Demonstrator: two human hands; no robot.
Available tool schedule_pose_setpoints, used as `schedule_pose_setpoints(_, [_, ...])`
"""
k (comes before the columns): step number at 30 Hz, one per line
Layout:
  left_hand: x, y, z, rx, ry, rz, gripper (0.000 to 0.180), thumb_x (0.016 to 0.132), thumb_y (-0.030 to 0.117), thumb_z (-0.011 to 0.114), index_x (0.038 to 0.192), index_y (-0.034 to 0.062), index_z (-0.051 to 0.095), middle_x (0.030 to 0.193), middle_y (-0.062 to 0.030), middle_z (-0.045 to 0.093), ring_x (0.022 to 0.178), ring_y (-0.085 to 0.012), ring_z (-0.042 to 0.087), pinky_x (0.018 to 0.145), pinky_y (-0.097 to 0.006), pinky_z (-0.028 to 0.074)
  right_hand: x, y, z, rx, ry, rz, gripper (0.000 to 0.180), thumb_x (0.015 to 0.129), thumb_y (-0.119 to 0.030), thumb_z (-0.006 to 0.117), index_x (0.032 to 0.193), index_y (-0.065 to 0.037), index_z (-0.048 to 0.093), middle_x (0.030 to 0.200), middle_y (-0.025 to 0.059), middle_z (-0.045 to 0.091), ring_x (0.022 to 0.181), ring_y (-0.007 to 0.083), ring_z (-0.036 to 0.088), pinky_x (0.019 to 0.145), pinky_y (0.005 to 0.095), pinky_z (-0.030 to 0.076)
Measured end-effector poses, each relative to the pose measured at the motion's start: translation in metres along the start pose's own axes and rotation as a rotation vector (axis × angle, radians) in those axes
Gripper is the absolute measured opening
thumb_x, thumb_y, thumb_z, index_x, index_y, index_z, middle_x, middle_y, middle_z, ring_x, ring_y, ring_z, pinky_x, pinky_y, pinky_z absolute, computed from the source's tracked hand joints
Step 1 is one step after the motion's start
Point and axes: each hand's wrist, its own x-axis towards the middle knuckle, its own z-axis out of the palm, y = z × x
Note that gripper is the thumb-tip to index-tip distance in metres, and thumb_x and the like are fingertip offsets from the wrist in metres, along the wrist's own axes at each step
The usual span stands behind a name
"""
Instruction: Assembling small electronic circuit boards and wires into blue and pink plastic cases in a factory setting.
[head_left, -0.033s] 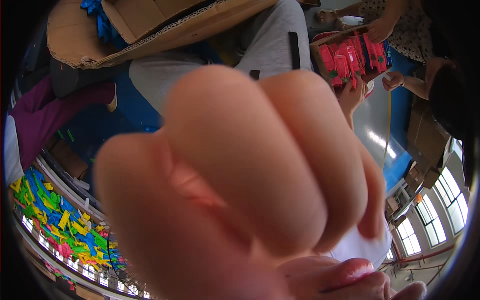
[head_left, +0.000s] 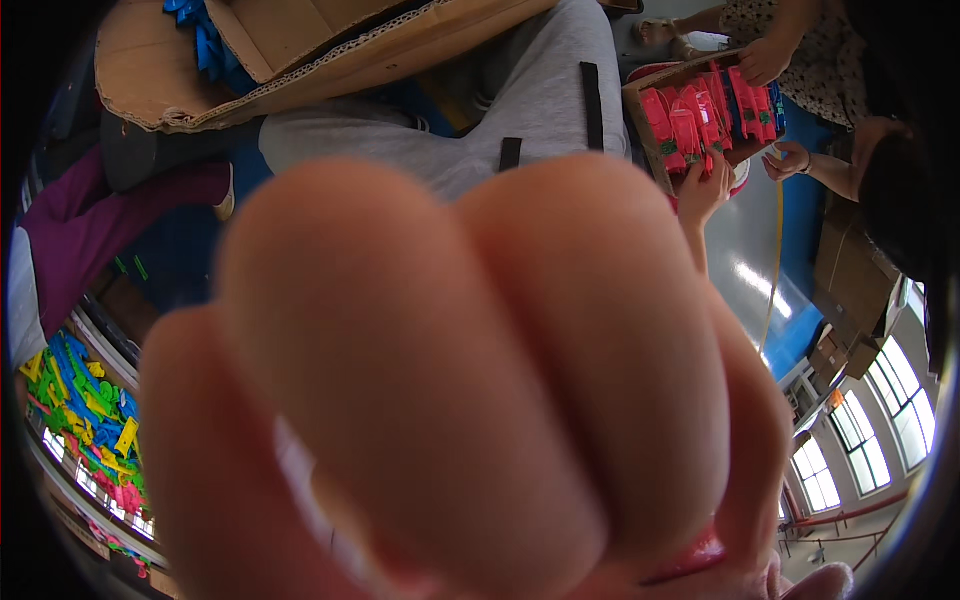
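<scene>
One hand in view, mine: my hand (head_left: 440, 360) fills the middle, blurred, almost against the lens. Left or right: cannot tell. The other I cannot pick out for certain.

Grip: fingers bent and loosely curled, side by side. A pale strip shows through a gap at their lower left. No object seen in the grasp, but the palm is hidden, so whether it has hold of anything I cannot tell.

Positions: grey trousers (head_left: 540, 80) lie just beyond the fingers. Past them, up and left, is a cardboard box (head_left: 150, 90) with blue pieces (head_left: 200, 45) in it. Up and right of my grip, well apart from it, red packets (head_left: 690, 115) stand in a tray; a hand (head_left: 708, 188), owner unclear, is at their near edge. Far left of my grip: a heap of coloured pieces (head_left: 95, 410).

Step, as I judge it: hand raised at the camera, no handling of the pieces or packets under way. Next move calls for lowering it clear of the lens.

Against the earlier frame: my fingers have shifted left and look bigger, hiding more of the heap. The tray and its packets sit about as they did.
</scene>
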Motion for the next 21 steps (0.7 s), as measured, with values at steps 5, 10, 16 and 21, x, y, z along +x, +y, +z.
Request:
schedule_pose_setpoints(5, [0.002, 0.016, -0.008, 0.033, 0.012, 0.084, 0.011, 0.091, 0.006, 0.065, 0.081, 0.005, 0.064, 0.071, -0.0054, 0.058, 0.064, -0.0211, 0.056, 0.069, -0.033, 0.053, -0.013, -0.008, 0.009, 0.063, -0.096, 0.024, 0.025, 0.086, -0.006, 0.06, 0.11, -0.004, 0.066, 0.107, 0.0119, 0.068, 0.106, 0.0337, 0.057, 0.095, 0.0445, 0.045])
schedule_pose_setpoints(10, [-0.004, 0.025, 0.004, 0.054, 0.057, 0.156, 0.011, 0.091, 0.008, 0.064, 0.081, 0.0059, 0.065, 0.072, -0.0039, 0.058, 0.065, -0.0195, 0.055, 0.069, -0.032, 0.051, -0.014, -0.021, 0.012, 0.093, -0.147, 0.049, 0.026, 0.083, -0.004, 0.059, 0.109, -0.003, 0.066, 0.107, 0.0124, 0.068, 0.106, 0.0337, 0.057, 0.094, 0.0442, 0.045])
schedule_pose_setpoints(16, [-0.004, 0.026, 0.003, 0.04, 0.101, 0.222, 0.012, 0.091, 0.01, 0.064, 0.08, 0.007, 0.065, 0.073, -0.0021, 0.059, 0.067, -0.0176, 0.055, 0.07, -0.031, 0.049, -0.023, -0.015, 0.01, 0.082, -0.116, 0.051, 0.026, 0.084, -0.005, 0.059, 0.11, -0.003, 0.066, 0.112, 0.0116, 0.067, 0.109, 0.0338, 0.056, 0.098, 0.0437, 0.044])
schedule_pose_setpoints(21, [-0.004, 0.052, -0.006, 0.031, 0.142, 0.287, 0.012, 0.091, 0.012, 0.063, 0.08, 0.0079, 0.066, 0.073, -0.0005, 0.06, 0.068, -0.0161, 0.054, 0.07, -0.031, 0.047, -0.023, -0.026, 0.007, 0.029, -0.062, -0.042, 0.026, 0.086, -0.009, 0.061, 0.111, -0.004, 0.066, 0.119, 0.012, 0.065, 0.115, 0.0346, 0.053, 0.101, 0.045, 0.042])
